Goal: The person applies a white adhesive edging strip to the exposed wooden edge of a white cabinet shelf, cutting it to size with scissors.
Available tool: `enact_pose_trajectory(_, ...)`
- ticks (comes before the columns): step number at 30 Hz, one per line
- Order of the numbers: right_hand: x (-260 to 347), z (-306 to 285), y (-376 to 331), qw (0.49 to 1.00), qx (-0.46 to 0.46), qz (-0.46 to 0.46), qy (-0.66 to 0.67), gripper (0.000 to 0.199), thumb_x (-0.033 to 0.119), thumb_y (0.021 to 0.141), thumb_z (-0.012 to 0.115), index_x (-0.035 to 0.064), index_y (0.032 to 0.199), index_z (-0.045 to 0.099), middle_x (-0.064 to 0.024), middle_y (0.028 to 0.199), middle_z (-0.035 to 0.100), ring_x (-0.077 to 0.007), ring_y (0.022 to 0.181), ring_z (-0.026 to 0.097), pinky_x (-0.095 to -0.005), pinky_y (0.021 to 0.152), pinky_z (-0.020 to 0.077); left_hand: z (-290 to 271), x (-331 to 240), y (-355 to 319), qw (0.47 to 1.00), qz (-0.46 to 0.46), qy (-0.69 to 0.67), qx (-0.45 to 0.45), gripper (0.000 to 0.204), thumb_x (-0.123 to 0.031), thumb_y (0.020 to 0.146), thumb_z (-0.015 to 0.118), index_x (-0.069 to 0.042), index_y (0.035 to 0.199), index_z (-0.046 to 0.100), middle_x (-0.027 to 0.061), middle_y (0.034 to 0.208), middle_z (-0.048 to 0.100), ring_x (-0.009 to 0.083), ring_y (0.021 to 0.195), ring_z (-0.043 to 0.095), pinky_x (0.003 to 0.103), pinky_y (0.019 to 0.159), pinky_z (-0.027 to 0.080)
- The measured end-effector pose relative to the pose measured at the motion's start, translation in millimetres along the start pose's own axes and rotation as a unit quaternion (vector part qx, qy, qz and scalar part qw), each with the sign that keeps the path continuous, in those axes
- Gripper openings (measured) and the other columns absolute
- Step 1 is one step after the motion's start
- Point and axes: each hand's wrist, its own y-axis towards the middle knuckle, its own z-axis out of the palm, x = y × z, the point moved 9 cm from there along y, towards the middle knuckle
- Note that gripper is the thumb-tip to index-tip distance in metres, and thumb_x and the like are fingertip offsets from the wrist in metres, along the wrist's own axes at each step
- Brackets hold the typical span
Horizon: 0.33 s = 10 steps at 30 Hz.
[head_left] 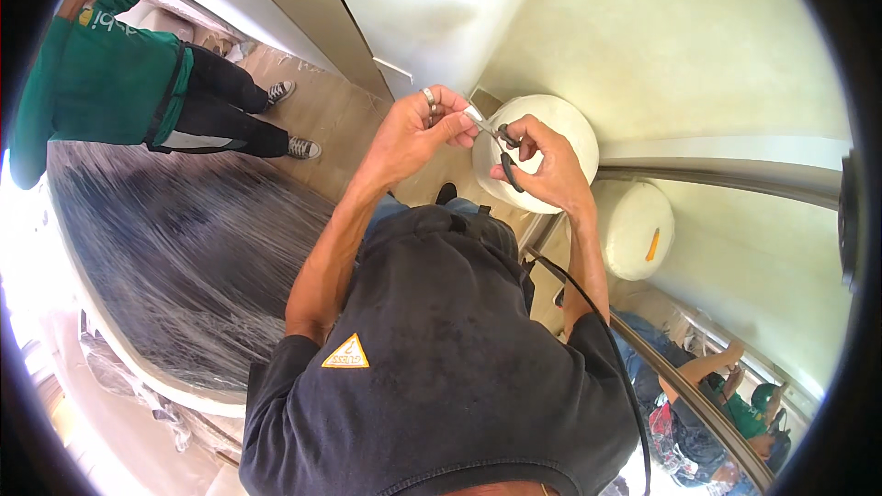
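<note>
From my remote feed: a long dark tabletop (184, 248), wrapped in clear plastic film, fills the left of the view; beyond it a tan floor (340, 115), partly under plastic sheeting, carries a co-worker's sneakers (292, 119), and a round white basin (560, 129) rests below the wall

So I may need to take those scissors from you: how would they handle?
The scissors look stiff and light, small enough for the right hand alone. Their thin blades near the left hand probably could nick fingers.
</note>
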Motion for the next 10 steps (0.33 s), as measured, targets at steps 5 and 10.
enact_pose_trajectory(5,8,7,7,1.0,0.012,-0.013,0.01,0.047,0.028,0.066,0.087,0.0045,0.096,0.06,-0.0039,0.076,0.056,-0.0145,0.062,0.046,-0.0305,0.056,0.0385,-7,-2,-1,1.0,0.002,-0.015,0.016,0.011,-0.008,0.097,0.062,0.001,0.103,0.061,0.0057,0.095,0.067,0.0125,0.086,0.066,0.028,0.079,0.056)
enact_pose_trajectory(10,19,14,12,0.999,0.034,-0.013,-0.008,0.046,0.03,0.068,0.087,0.0052,0.096,0.06,-0.0036,0.077,0.056,-0.0151,0.062,0.046,-0.0308,0.057,0.0384,-17,-2,-5,1.0,-0.007,-0.002,0.026,0.013,-0.01,0.097,0.064,0.001,0.104,0.061,0.0058,0.096,0.067,0.0124,0.087,0.066,0.028,0.079,0.056)
